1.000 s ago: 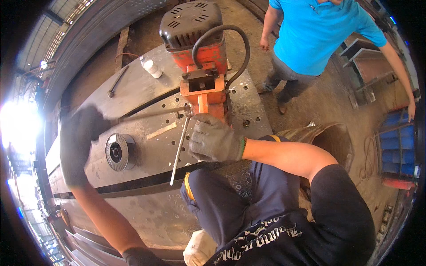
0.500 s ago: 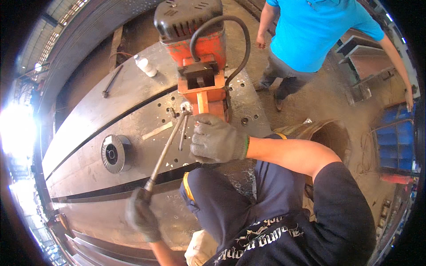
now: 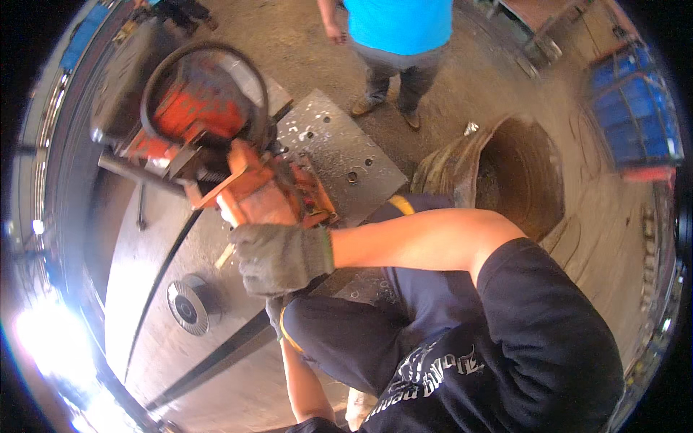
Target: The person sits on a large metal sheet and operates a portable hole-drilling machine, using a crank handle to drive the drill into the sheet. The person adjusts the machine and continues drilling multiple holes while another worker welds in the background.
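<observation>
The orange drilling machine (image 3: 260, 195), with a black motor housing and a curved dark cable, leans toward the upper left over the steel plate (image 3: 328, 137). My right hand (image 3: 285, 260), in a grey glove, is closed at the machine's near end; its fingertips are partly hidden. Of my gloved left hand (image 3: 273, 314), only a sliver shows below the right one, beside my knee. Its fingers and anything in them are hidden. A grey bar (image 3: 141, 173) sticks out at the machine's left side, blurred.
A metal wire spool (image 3: 189, 307) stands on the steel to the left. Across the plate a person in a blue shirt (image 3: 397, 25) stands on the floor. A wide rusty pipe (image 3: 462, 169) lies at right, and a blue rack (image 3: 635, 108) is beyond it.
The view has rotated, and the machine has turned toward the left. My left hand, earlier on a long metal bar at lower left, has come in under my right hand.
</observation>
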The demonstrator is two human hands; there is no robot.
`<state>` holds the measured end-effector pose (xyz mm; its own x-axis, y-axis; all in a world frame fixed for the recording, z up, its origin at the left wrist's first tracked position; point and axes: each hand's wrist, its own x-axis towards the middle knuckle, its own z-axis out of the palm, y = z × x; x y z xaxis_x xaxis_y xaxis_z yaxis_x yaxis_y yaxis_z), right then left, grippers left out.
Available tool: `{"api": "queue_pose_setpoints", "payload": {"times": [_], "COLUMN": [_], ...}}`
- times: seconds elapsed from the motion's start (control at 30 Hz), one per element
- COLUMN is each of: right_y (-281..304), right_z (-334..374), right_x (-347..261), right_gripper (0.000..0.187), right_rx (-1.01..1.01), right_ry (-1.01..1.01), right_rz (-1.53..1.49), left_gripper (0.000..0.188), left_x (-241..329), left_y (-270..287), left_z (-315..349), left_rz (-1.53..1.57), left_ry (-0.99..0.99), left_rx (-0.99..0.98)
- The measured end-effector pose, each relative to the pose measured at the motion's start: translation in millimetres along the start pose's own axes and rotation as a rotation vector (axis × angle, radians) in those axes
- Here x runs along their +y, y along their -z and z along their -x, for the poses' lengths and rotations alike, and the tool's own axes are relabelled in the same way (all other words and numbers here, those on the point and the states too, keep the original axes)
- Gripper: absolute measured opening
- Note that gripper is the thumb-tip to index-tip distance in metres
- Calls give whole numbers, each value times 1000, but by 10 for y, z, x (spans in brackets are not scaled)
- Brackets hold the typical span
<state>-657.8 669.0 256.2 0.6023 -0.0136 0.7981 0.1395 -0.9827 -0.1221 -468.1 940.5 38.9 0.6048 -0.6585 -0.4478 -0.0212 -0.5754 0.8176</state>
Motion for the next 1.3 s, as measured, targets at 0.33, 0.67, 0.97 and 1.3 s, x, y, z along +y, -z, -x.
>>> {"api": "queue_pose_setpoints", "payload": {"times": [0.33,0.67,0.97,1.3], "right_y": [-169,-261,-136,-280], "right_z": [-65,-32,47,-75], "right_x": [-40,40,-52,98], "right_gripper": [8,9,12,10], "right_rx": [31,57,-43,35], "right_ry": [-15,28,6,8], "right_rz": [140,-91,414,-54], "left_gripper": [38,42,31,26], "left_x": [-143,-130,254,342], "left_y": [353,373,92,546], "left_z": [-228,187,339,62], "left_rz": [186,355,797,-410], "left_ry": [128,116,157,-264], "left_rx": [-71,-1,-87,167]}}
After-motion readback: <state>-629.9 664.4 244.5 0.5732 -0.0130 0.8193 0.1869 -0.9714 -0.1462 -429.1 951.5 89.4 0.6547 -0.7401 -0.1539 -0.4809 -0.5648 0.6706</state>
